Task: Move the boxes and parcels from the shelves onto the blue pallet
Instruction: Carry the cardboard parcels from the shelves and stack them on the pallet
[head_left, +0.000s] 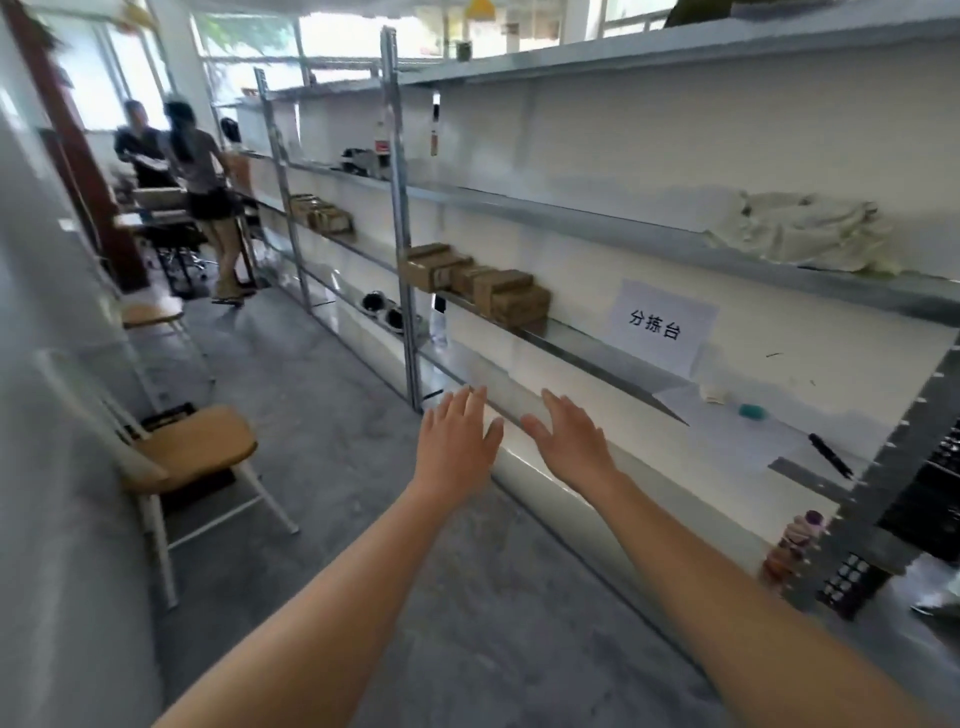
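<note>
Boxes (480, 288) well beyond empty hands (514, 441)

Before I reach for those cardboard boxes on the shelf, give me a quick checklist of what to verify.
1. Hands free: left hand and right hand open, holding nothing: ok.
2. Boxes in view on the middle shelf: ok.
3. Hands at the boxes: not ok, they are short of them.
4. Floor ahead along the shelf unobstructed: ok.
5. Blue pallet located: cannot tell, not in view.
</note>
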